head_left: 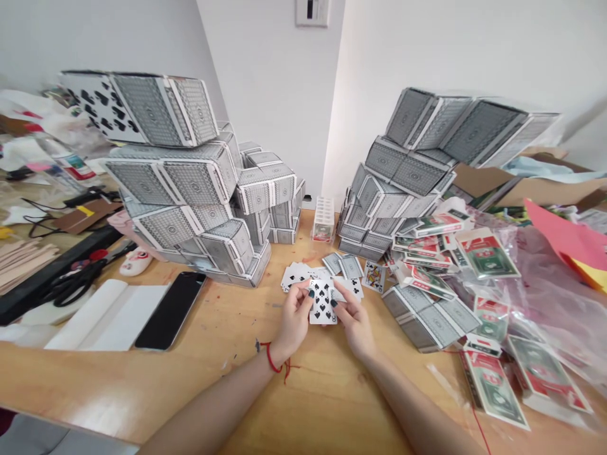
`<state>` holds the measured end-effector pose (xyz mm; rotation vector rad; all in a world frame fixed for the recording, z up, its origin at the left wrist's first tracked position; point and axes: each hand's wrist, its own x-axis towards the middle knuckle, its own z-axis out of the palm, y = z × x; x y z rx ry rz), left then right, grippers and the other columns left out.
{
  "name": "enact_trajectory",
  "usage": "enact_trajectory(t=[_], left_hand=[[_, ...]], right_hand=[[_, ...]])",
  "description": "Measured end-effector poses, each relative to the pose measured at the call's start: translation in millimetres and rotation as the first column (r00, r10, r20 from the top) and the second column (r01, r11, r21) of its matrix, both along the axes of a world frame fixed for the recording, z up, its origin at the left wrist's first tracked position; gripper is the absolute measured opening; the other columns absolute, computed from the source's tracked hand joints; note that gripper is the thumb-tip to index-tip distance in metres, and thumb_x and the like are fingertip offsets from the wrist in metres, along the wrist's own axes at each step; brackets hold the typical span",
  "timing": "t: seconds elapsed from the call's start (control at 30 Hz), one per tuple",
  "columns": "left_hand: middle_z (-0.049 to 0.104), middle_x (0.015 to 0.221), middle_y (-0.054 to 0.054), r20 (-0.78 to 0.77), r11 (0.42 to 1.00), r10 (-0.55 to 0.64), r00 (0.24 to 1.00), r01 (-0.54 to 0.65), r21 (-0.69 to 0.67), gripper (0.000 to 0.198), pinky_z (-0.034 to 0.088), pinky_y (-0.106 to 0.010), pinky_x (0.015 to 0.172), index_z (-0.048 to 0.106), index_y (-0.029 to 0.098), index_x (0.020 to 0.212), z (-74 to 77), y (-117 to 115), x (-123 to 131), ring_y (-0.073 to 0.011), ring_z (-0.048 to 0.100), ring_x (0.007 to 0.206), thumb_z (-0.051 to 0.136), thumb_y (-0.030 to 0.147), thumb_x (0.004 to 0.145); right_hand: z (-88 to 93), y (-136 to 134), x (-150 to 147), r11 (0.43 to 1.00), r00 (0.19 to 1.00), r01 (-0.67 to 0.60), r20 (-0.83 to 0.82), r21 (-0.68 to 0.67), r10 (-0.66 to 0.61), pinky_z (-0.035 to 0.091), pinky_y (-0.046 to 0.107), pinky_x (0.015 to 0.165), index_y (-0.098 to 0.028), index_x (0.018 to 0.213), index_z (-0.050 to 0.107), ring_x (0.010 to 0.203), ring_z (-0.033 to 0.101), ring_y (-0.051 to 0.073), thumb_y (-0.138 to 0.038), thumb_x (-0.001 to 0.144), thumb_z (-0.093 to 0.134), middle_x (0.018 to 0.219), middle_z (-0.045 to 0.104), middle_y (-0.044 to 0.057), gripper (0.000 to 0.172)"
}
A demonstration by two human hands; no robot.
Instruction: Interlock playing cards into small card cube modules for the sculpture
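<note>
Between my two hands a playing card (323, 306) with black spades faces me, held just above the table. My left hand (294, 314) pinches its left edge, thumb in front. My right hand (353, 318) grips its right edge the same way. The fingers behind the card are partly hidden. Just beyond lie loose face-up cards (294, 276) and several face-down grey cards (344, 264). A face card (374, 276) rests to their right. A block made of folded cards (430, 314) sits right of my right hand.
Tall stacks of card-built blocks rise at left (175, 177) and right (403, 183). A clear plastic holder (323, 220) stands between them. Red-green card boxes (488, 253) and plastic wrap (559, 278) crowd the right. A phone (171, 311), white paper (109, 315) and scissors (78, 281) lie left.
</note>
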<state>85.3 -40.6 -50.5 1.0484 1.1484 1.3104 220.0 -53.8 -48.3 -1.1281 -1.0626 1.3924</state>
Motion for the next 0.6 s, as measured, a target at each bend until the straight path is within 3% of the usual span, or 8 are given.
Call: enact_trajectory(t=[0.17, 0.33, 0.6], left_hand=[[0.053, 0.072, 0.001, 0.033, 1.0, 0.001, 0.999, -0.001, -0.014, 0.022, 0.037, -0.018, 0.053, 0.052, 0.018, 0.098, 1.6, -1.3, 1.0, -0.0084, 0.046, 0.058, 0.051, 0.025, 0.078], [0.051, 0.069, 0.002, 0.066, 0.999, -0.044, 0.997, 0.045, -0.013, 0.019, 0.036, -0.018, 0.052, 0.051, 0.018, 0.093, 3.2, -4.2, 3.0, -0.0079, 0.044, 0.056, 0.053, 0.027, 0.077], [0.042, 0.061, 0.006, 0.064, 0.998, -0.057, 0.996, 0.059, -0.028, 0.015, 0.03, -0.017, 0.046, 0.05, 0.018, 0.089, 4.6, -3.9, 3.5, -0.0055, 0.036, 0.049, 0.052, 0.025, 0.076]], right_hand=[[8.1, -3.3, -5.8, 0.998, 0.996, -0.056, -0.066, -0.008, 0.055, 0.037, 0.022, 0.046, -0.023, 0.112, 0.041, 0.042, 0.046, 0.011, -0.033, 0.077, 0.053, 0.051, 0.05, -0.009, 0.038], [3.3, -2.5, -8.4, 0.998, 0.997, -0.001, -0.072, -0.058, -0.004, 0.032, 0.018, 0.041, -0.026, 0.098, 0.037, 0.039, 0.039, 0.009, -0.039, 0.079, 0.051, 0.051, 0.045, -0.011, 0.027], [3.0, -1.3, -6.0, 0.999, 1.0, 0.005, -0.01, -0.053, -0.005, 0.025, 0.017, 0.039, -0.023, 0.094, 0.044, 0.039, 0.031, 0.008, -0.035, 0.079, 0.049, 0.048, 0.036, -0.011, 0.02]])
